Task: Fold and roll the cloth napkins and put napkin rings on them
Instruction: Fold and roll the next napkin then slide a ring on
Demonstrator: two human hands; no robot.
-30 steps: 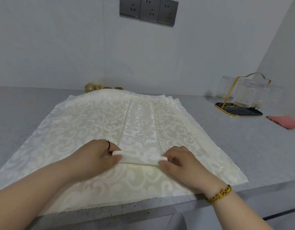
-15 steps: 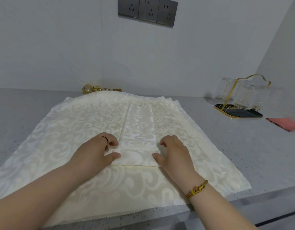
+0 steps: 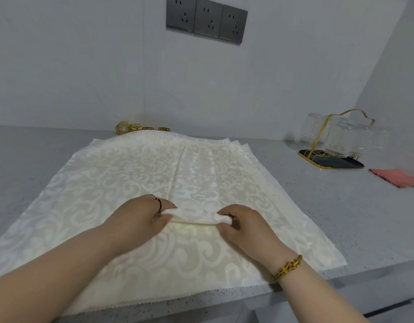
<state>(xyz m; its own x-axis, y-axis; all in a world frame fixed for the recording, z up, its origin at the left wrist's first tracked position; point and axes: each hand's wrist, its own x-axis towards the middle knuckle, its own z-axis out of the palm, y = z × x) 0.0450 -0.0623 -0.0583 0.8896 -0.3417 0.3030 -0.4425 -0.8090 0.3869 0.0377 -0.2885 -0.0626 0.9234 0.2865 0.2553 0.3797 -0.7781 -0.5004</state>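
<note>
folded napkin (image 3: 196, 180) lies as a long narrow strip down the middle of a stack of spread napkins (image 3: 96, 183) on the grey counter (image 3: 318, 217). its near end is curled into a small roll. the left hand (image 3: 138, 220) pinches the roll's left end between thumb and fingers, and the right hand (image 3: 245, 227) pinches the right end likewise. gold napkin rings (image 3: 143, 128) sit behind the stack by the wall. a glass rack (image 3: 334, 145) and a pink cloth (image 3: 397, 178) lie well off to the right.
</note>
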